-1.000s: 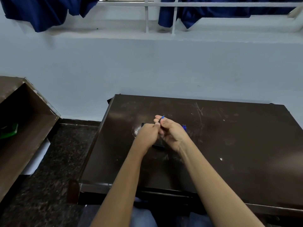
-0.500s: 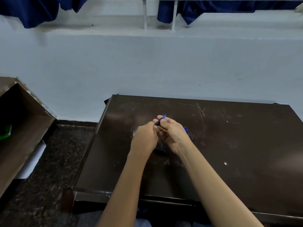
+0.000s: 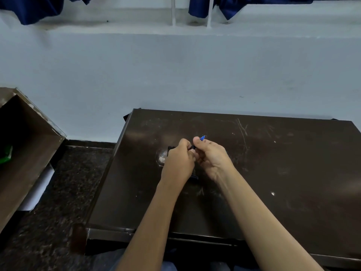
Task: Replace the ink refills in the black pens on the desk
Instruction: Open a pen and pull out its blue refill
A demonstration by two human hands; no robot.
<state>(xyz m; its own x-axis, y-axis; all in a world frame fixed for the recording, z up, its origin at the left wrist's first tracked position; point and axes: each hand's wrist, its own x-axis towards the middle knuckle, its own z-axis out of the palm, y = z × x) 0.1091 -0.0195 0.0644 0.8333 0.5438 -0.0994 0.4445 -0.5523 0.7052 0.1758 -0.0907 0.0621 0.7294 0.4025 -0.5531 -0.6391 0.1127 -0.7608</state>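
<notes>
Left hand (image 3: 179,160) and right hand (image 3: 212,157) pinch a slim blue-tipped pen (image 3: 193,147) over the scratched desk (image 3: 283,173).

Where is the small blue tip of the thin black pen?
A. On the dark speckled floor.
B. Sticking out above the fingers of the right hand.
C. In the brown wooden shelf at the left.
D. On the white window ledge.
B: the small blue tip of the thin black pen pokes out past the top of the right hand, which holds the pen together with the left hand over the dark brown desk.
</notes>
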